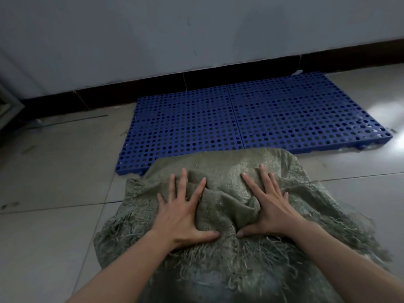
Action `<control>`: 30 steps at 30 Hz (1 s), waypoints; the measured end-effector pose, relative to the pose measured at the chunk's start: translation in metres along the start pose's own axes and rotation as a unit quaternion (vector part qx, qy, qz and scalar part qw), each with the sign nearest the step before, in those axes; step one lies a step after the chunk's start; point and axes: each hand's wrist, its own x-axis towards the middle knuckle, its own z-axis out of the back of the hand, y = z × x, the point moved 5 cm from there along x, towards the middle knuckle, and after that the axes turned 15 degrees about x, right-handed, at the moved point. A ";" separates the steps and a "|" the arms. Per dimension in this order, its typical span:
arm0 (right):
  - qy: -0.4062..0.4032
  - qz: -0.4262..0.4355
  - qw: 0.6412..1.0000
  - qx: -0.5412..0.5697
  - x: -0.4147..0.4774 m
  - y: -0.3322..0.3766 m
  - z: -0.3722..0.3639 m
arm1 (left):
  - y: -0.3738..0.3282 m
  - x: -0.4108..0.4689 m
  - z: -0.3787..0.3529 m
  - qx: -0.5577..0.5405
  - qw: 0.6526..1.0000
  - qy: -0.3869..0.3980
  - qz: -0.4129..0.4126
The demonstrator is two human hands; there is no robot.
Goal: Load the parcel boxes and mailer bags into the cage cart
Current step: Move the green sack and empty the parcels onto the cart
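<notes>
Head view. Item 1: woven sack (220, 217), grey-green, coarse weave, its near edge badly frayed into loose strands; it lies bulging on the tiled floor (54, 178) in the lower centre, and its far edge reaches the near edge of item 4. Item 2: left hand (183, 213), bare forearm, palm down on the sack, fingers straight and spread wide, gripping nothing. Item 3: right hand (270, 206), likewise flat on the sack with fingers splayed and holding nothing; the two thumbs point toward each other, apart, with a bunched fold of cloth between the hands. Item 4: blue plastic pallet (273, 119), perforated with round holes, two panels joined side by side, flat on the floor against the dark skirting (153, 88). Item 5: pale wall (153, 36) above the skirting. Item 6: light door frame (9, 101), far left edge, partly seen.
</notes>
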 end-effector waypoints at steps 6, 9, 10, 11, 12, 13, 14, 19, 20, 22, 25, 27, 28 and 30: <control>0.033 -0.008 0.996 -0.080 0.009 -0.002 -0.013 | 0.011 0.014 -0.011 0.044 0.998 0.020 0.048; 0.023 0.001 0.997 -0.077 0.012 -0.003 -0.015 | 0.009 0.019 -0.013 0.053 0.997 0.034 0.049; 0.016 0.004 0.997 -0.076 0.012 -0.004 -0.016 | 0.007 0.019 -0.014 0.057 0.997 0.033 0.048; 0.008 0.007 0.997 -0.078 0.011 -0.006 -0.017 | 0.004 0.020 -0.015 0.063 0.996 0.032 0.047; 0.000 0.010 0.997 -0.080 0.011 -0.007 -0.019 | 0.002 0.019 -0.017 0.070 0.996 0.030 0.046; -0.008 0.013 0.997 -0.081 0.012 -0.009 -0.020 | 0.000 0.019 -0.017 0.077 0.996 0.028 0.047; -0.013 0.014 0.996 -0.082 0.012 -0.010 -0.021 | -0.002 0.019 -0.018 0.085 0.995 0.026 0.047; -0.037 0.024 0.992 -0.121 0.011 0.001 -0.026 | -0.019 0.015 -0.018 0.114 0.992 0.026 0.042; -0.041 0.027 0.991 -0.126 0.011 0.003 -0.027 | -0.021 0.015 -0.017 0.114 0.992 0.028 0.038; -0.067 0.044 0.989 -0.121 0.011 0.005 -0.028 | -0.020 0.016 -0.015 0.114 0.993 0.028 0.022; -0.128 0.081 0.986 -0.064 0.012 0.005 -0.027 | -0.017 0.014 -0.002 0.101 0.995 0.000 0.005; -0.152 0.084 0.984 -0.031 0.008 0.005 -0.024 | -0.017 0.011 0.013 0.079 0.996 -0.033 0.005; -0.166 0.093 0.982 -0.017 0.005 0.010 -0.020 | -0.017 0.008 0.022 0.069 0.997 -0.046 0.006; -0.198 0.118 0.973 0.005 -0.005 0.023 -0.008 | -0.018 0.000 0.040 0.052 0.996 -0.072 0.007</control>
